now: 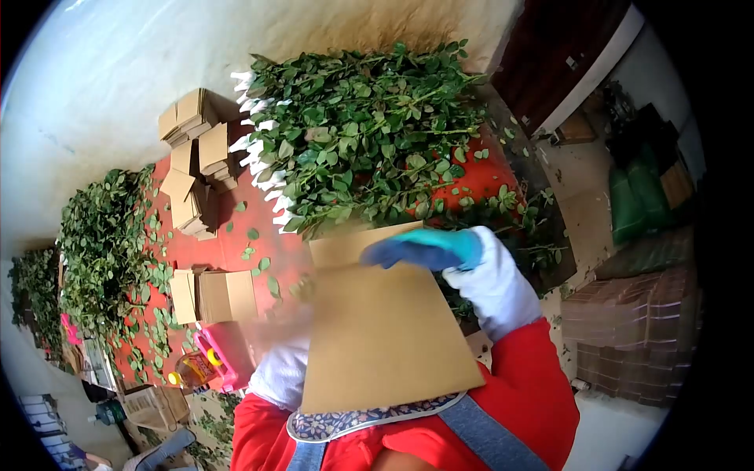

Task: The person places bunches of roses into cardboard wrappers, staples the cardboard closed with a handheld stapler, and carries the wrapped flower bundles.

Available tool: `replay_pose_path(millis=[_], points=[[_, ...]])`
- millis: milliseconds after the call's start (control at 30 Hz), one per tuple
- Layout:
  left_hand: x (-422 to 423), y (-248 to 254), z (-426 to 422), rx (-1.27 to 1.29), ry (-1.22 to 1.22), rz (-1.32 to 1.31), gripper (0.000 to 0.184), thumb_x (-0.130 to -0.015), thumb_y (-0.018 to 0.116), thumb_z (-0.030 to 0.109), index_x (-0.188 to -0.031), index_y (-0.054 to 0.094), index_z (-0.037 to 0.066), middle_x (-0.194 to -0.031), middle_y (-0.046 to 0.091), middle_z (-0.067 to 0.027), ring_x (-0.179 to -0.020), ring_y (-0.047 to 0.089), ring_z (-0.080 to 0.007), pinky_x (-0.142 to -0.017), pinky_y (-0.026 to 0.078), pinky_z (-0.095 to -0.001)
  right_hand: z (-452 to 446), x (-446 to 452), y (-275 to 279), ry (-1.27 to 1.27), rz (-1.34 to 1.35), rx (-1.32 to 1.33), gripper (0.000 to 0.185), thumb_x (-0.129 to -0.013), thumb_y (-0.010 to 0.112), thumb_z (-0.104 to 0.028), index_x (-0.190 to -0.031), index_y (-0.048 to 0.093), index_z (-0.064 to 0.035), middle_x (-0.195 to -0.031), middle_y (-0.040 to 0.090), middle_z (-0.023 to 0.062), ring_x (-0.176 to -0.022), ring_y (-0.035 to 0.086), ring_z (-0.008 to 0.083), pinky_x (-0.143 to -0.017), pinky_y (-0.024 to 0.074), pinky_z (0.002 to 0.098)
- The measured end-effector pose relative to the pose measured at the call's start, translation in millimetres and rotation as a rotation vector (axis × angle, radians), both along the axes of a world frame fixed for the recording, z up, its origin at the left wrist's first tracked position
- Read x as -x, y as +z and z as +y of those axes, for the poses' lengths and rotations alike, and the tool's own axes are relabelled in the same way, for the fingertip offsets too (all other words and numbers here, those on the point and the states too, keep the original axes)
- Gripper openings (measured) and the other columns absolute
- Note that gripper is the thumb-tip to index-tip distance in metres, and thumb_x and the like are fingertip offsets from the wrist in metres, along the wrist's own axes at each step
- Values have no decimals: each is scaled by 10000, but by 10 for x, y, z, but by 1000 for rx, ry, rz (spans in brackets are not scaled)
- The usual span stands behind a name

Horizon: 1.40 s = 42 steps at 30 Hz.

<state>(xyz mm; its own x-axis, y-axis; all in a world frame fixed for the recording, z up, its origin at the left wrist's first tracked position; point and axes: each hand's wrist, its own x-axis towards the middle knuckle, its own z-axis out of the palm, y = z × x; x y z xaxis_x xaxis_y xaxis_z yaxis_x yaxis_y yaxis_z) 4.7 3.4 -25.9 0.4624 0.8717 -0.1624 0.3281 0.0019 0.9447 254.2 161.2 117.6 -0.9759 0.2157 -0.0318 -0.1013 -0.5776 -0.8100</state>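
A large brown cardboard sheet with a creased upper flap stands in front of my chest, its lower edge against the patterned bib. My right hand, in a blue and teal glove, lies across the flap near the top with its fingers stretched out. By the cardboard's left edge, my left hand is smeared by motion, so its fingers cannot be made out. Beyond the cardboard, leafy green stems with white-wrapped ends are piled on the red table.
Folded cardboard pieces sit at the left, with more stacks behind. A pink holder and a bottle stand near the table's front edge. More stems lie far left. Brown packs are stacked at the right.
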Motion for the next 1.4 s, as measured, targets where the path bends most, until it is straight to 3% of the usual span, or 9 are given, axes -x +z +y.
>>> replay_pose_path(millis=[67,200,267,500,600,867,1033,1333,1400], points=[[-42,-60,9,45,28,5,471,-917,496,400,-1318,449,157,-1311,505,-117,-1050,535,-285,-868,454,-442,-255,392,229,-36,-557,62,415,-1007,429,-283,-1323,519,-30,-1291,595,84,-1134,581,175,-963,434,295],[16,-99,3,58,143,45,478,-870,566,353,-1278,475,122,-1281,521,-142,-1052,548,-311,-874,462,-440,-388,640,-412,86,-464,-1650,407,-913,533,-341,-1164,588,-26,-1215,594,187,-973,626,353,-814,515,446],[116,-100,-33,45,215,118,483,-847,602,330,-1259,488,105,-1266,530,-155,-1053,554,-324,-876,466,-439,-562,693,-353,279,-765,-1584,438,-893,565,-357,-1188,582,-34,-1265,575,185,-997,627,349,-833,508,461],[1162,-28,-501,-5,712,986,508,-766,726,249,-1190,535,44,-1213,559,-198,-1056,576,-371,-886,480,-436,-768,532,-745,150,-586,-1640,509,-893,557,-401,-1205,551,1,-1315,498,265,-1107,560,382,-900,466,468],[1609,-212,-421,379,905,1188,958,-737,758,391,-1458,223,55,-1447,349,-166,-1258,446,-340,-1011,418,-430,-789,533,-833,113,-583,-1675,514,-877,582,-399,-1205,545,-5,-1311,497,265,-1079,566,391,-879,474,475],[1722,-199,-290,534,1065,1102,881,-679,828,298,-1382,355,57,-1307,499,-179,-1204,484,-365,-1013,405,-454,-857,578,-740,50,-586,-1690,483,-868,620,-341,-1195,570,10,-1280,534,268,-1055,580,402,-865,481,469],[1535,-79,-300,477,1133,1009,438,-694,725,215,-1079,625,31,-1094,647,-178,-1062,611,-357,-901,510,-444,-846,572,-829,17,-517,-1706,430,-865,620,-314,-1153,589,5,-1279,530,272,-1060,564,422,-874,474,473],[1497,-491,-124,474,1219,774,520,-757,682,243,-1202,521,30,-1195,575,-157,-1101,583,-325,-912,489,-419,-854,667,-771,142,-526,-1699,409,-883,602,-240,-1181,582,39,-1290,516,279,-1068,547,430,-907,453,461],[1392,178,-391,425,1134,771,404,-809,646,249,-1149,575,41,-1183,587,-130,-1078,598,-303,-897,498,-401,-908,685,-701,101,-580,-1704,418,-878,611,-243,-1179,584,45,-1280,520,294,-1076,553,433,-913,456,463]])
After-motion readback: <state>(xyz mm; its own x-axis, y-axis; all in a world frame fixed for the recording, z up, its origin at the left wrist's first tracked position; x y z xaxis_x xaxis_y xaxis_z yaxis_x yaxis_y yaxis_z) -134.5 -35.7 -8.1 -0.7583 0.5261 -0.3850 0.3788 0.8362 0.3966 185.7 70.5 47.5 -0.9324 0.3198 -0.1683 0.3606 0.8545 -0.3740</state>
